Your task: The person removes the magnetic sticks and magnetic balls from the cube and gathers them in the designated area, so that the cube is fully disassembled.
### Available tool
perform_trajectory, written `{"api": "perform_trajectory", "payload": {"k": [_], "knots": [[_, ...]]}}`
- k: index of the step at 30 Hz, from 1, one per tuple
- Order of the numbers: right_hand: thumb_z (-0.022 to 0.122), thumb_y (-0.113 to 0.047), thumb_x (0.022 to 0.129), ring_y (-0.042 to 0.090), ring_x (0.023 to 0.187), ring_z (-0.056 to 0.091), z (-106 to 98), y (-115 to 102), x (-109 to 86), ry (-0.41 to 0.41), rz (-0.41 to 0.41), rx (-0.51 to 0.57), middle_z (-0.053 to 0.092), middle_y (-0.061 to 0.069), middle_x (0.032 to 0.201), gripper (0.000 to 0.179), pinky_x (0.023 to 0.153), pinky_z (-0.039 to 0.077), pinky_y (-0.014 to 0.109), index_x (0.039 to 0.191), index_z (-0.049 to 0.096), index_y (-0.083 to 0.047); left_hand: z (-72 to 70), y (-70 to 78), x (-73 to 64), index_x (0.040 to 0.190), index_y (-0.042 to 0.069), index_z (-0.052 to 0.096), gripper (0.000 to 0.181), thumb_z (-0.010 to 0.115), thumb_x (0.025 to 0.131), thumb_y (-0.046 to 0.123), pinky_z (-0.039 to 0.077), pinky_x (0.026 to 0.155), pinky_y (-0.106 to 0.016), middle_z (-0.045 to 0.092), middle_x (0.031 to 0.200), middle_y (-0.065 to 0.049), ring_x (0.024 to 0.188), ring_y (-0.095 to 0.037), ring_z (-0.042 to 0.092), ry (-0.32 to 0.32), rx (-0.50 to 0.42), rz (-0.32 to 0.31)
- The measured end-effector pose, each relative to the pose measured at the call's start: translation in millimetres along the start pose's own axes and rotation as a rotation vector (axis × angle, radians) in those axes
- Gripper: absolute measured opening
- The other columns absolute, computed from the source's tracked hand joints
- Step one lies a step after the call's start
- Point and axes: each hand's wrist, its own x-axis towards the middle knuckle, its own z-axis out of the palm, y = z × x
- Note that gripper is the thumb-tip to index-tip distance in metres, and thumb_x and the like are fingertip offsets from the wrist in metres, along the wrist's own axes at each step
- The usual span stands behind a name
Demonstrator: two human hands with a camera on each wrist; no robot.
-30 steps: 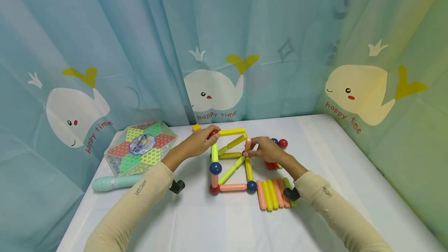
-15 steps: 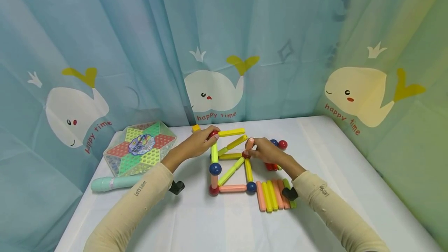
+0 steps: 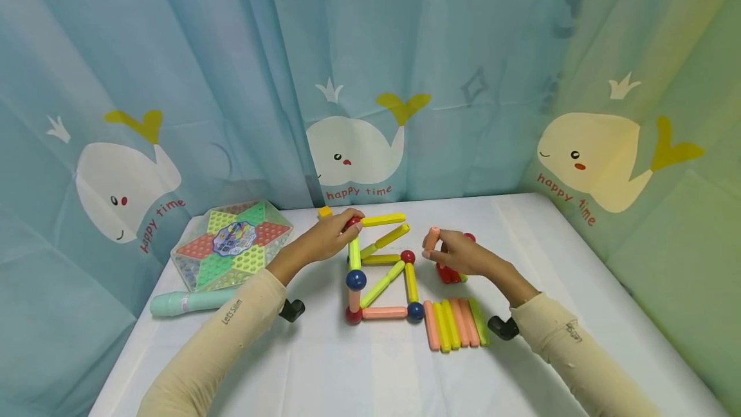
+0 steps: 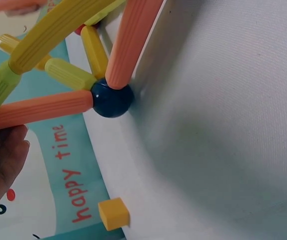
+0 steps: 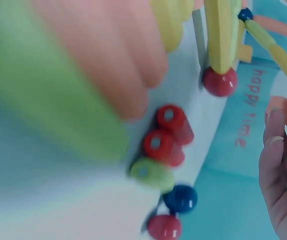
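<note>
A frame of magnetic sticks and balls (image 3: 384, 312) stands mid-table, with a blue ball (image 3: 356, 279) at its upper front left. My left hand (image 3: 332, 237) pinches the red ball (image 3: 354, 221) at the frame's upper back left. In the left wrist view, its fingers lie under that ball, where a salmon stick (image 4: 43, 108) begins. To the frame's right, my right hand (image 3: 463, 253) pinches a short-looking salmon stick (image 3: 431, 238), tilted in the air. A lower red ball (image 3: 408, 257) at the back right corner is uncovered. Two yellow sticks (image 3: 383, 219) slant out with free ends.
Salmon, yellow and green sticks (image 3: 455, 324) lie in a row at the front right. Red and green pieces (image 5: 169, 145) and loose balls (image 5: 180, 199) sit beyond them. A Chinese checkers board (image 3: 231, 246), a mint cylinder (image 3: 191, 302) and a yellow cube (image 3: 325, 212) are at left.
My right hand has lifted the salmon stick off the lower back right red ball and carried it to the right. My left hand stays at the upper red ball.
</note>
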Motion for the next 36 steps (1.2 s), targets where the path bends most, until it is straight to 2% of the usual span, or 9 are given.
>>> {"api": "perform_trajectory", "payload": {"k": [4,10,13,16,19,22,28,32,36], "knots": [[0.073,-0.023,0.093,0.018,0.076,0.057,-9.9,8.0,-27.2,0.024,-0.012,0.022,0.069,0.005,0.098,0.044,0.065,0.051,0.026,0.127,0.056,-0.001,-1.0,0.0,-1.1,0.138,0.016,0.049,0.033,0.047,0.107,0.03,0.045,0.07,-0.029,0.056,0.093,-0.004,0.08,-0.018,0.053,0.001,-0.004,0.001],[0.074,-0.019,0.092,0.014,0.065,0.059,-15.4,26.8,-69.4,0.02,-0.022,0.126,0.064,0.003,0.083,0.074,0.061,0.051,0.026,0.15,0.029,-0.007,-1.5,-1.0,-2.3,0.137,0.017,0.049,0.034,0.045,0.108,0.032,0.046,0.071,-0.029,0.056,0.094,-0.004,0.081,-0.018,0.053,0.001,0.001,0.001],[0.069,-0.015,0.096,0.012,0.061,0.057,-15.8,33.6,-87.5,-0.007,-0.034,0.161,0.061,0.003,0.078,0.074,0.059,0.051,0.027,0.154,0.025,-0.009,-1.2,-1.8,-2.3,0.137,0.017,0.049,0.034,0.045,0.107,0.033,0.046,0.071,-0.029,0.056,0.094,-0.004,0.082,-0.018,0.053,-0.001,0.005,0.003],[0.066,-0.013,0.097,0.01,0.06,0.054,-16.1,40.1,-101.3,-0.029,-0.027,0.158,0.059,0.002,0.076,0.064,0.056,0.05,0.027,0.152,0.033,-0.006,-1.4,-2.7,-1.9,0.137,0.017,0.049,0.033,0.045,0.107,0.033,0.045,0.071,-0.03,0.056,0.093,-0.004,0.081,-0.017,0.053,-0.005,0.006,0.005],[0.063,-0.009,0.096,0.008,0.058,0.052,-13.9,47.0,-110.7,-0.057,0.007,0.148,0.056,0.001,0.073,0.053,0.054,0.048,0.026,0.145,0.043,-0.002,-1.6,-2.6,-2.1,0.137,0.018,0.049,0.033,0.044,0.107,0.033,0.044,0.07,-0.03,0.055,0.092,-0.004,0.081,-0.017,0.053,-0.007,0.004,0.001],[0.063,-0.008,0.095,0.006,0.058,0.051,-10.4,54.4,-117.6,-0.081,0.052,0.131,0.054,-0.001,0.072,0.05,0.053,0.046,0.025,0.141,0.046,0.0,-1.3,-1.8,-1.5,0.137,0.018,0.049,0.034,0.044,0.107,0.033,0.044,0.07,-0.03,0.055,0.092,-0.004,0.081,-0.017,0.053,-0.01,-0.002,-0.002],[0.063,-0.009,0.093,0.005,0.056,0.049,-7.2,62.8,-130.3,-0.085,0.086,0.104,0.054,0.0,0.072,0.053,0.051,0.044,0.024,0.142,0.045,0.0,-1.0,-0.4,0.5,0.138,0.017,0.049,0.036,0.043,0.108,0.035,0.045,0.07,-0.029,0.056,0.093,-0.004,0.08,-0.017,0.053,-0.003,-0.007,0.0],[0.065,-0.011,0.093,0.006,0.058,0.049,-3.7,64.9,-133.6,-0.145,0.122,0.118,0.055,0.0,0.074,0.063,0.053,0.043,0.024,0.149,0.039,0.0,-0.8,-1.1,0.6,0.138,0.017,0.049,0.036,0.043,0.108,0.034,0.044,0.069,-0.029,0.056,0.092,-0.004,0.078,-0.017,0.053,0.002,-0.014,0.0],[0.066,-0.014,0.091,0.005,0.058,0.048,3.2,62.8,-131.9,-0.198,0.134,0.126,0.055,-0.003,0.069,0.069,0.054,0.041,0.022,0.152,0.037,0.0,-0.9,-1.9,-0.9,0.137,0.016,0.049,0.035,0.043,0.108,0.034,0.043,0.067,-0.028,0.055,0.089,-0.004,0.076,-0.016,0.052,0.005,-0.012,0.007]]}}
